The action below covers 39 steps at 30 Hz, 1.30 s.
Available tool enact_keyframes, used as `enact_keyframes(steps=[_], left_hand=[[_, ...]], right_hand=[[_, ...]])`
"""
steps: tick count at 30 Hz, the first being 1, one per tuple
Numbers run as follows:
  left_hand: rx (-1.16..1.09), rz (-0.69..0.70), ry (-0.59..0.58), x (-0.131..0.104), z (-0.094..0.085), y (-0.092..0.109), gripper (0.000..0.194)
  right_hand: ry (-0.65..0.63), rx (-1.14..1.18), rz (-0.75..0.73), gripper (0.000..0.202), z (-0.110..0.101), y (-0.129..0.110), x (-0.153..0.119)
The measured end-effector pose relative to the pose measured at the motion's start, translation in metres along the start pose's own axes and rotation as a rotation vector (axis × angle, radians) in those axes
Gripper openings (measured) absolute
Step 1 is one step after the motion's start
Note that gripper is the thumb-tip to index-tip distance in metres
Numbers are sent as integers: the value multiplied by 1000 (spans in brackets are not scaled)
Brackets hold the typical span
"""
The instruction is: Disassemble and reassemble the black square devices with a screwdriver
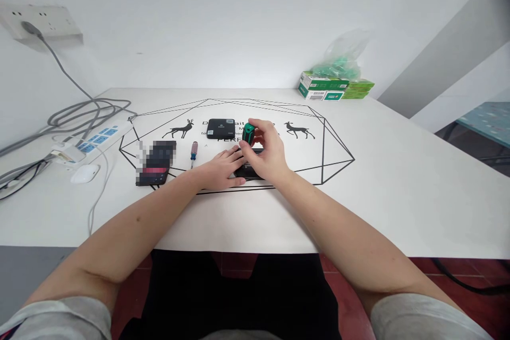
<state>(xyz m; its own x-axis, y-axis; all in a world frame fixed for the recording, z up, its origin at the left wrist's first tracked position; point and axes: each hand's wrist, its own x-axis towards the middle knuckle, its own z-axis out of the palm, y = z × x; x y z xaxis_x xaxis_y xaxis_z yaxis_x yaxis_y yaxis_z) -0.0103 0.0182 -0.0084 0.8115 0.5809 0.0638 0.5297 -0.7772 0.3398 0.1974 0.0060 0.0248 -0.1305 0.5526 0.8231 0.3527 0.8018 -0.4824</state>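
A green and black screwdriver (248, 134) stands upright in my right hand (269, 151), whose fingers are wrapped round its handle. Its tip points down at a dark, flat device (251, 171) on the printed mat. My left hand (222, 170) lies across the left part of that device, fingers stretched out, and steadies it against the mat. Behind my hands sits a black square cover (221, 128) with small labels. A second screwdriver (193, 152), with a clear reddish and blue handle, rests on the mat left of my left hand.
A phone (156, 163), partly blurred, lies at the left. Beyond it are a power strip (103, 135), a white mouse-like object (85, 173) and looped grey cables (85, 111). Green and white boxes (323, 86) under a plastic bag (342, 61) stand at the back right.
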Motion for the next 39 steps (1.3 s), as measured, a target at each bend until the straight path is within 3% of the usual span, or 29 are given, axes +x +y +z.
enact_keyframes(steps=[26,39], left_hand=[[12,30,3,1,0,-2,83],[39,17,30,2,6,-9,88]], right_hand=[[-19,34,3,44,0,1,0],[32,89,-2,44,0,-1,3]])
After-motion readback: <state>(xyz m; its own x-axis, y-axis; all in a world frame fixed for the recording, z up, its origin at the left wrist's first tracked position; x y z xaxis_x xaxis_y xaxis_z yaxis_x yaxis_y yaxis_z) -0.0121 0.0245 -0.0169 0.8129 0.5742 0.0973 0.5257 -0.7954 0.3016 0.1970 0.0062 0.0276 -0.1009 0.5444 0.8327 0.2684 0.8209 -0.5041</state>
